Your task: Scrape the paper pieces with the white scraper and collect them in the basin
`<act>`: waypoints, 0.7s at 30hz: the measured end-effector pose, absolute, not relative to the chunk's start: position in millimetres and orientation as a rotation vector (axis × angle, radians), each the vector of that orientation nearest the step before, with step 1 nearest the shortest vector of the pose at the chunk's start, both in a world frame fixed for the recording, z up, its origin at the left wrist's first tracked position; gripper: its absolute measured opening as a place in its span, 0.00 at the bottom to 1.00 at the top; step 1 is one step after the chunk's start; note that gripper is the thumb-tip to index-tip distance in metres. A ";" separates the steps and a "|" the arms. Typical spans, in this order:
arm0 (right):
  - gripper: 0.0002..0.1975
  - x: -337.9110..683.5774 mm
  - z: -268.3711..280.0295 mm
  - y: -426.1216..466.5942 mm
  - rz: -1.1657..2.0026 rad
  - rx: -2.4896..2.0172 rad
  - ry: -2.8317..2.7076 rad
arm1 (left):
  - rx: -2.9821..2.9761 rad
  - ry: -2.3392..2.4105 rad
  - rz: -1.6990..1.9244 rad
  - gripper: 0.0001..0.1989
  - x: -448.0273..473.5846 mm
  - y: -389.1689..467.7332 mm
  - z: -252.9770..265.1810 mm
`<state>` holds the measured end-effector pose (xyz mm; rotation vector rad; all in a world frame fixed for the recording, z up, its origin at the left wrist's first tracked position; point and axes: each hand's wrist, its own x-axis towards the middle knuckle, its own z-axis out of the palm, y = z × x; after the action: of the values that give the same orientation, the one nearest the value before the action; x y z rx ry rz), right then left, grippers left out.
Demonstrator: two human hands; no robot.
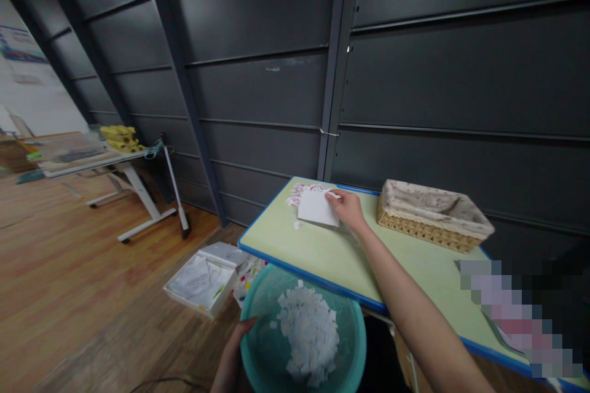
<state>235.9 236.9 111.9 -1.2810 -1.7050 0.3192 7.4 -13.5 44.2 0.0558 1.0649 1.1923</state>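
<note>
My right hand point(346, 207) pinches the right edge of a white sheet of card or paper point(318, 209) over the pale green table point(354, 264). Behind and left of the sheet lies a pile of small white and pinkish paper scraps point(299, 192), partly covered by it. With its thumb over the rim, my left hand point(237, 338) grips the left side of a teal plastic basket point(360, 350) below the table's front edge. Many small white paper pieces point(308, 334) are heaped inside that basket. The fingers of my left hand are mostly hidden behind the wall.
A woven basket with a cloth lining point(428, 230) stands at the table's back right. On the floor to the left sits an open white box point(203, 282). Farther left is another table point(83, 156) bearing yellow items point(122, 138). A dark panelled wall point(258, 92) rises behind.
</note>
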 end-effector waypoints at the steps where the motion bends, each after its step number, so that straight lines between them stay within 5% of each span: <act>1: 0.18 236.1 111.9 236.8 0.315 -1.284 -1.712 | 0.059 1.070 1.190 0.26 7.8 -13.3 44.4; 21: 0.16 235.9 112.9 234.4 0.528 -1.189 -1.868 | 0.062 1.009 1.194 0.31 1.9 -12.7 34.7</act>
<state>235.9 234.4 112.9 -1.1895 -1.8677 0.5275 1.9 -12.7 34.7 0.0624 1.0089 1.1944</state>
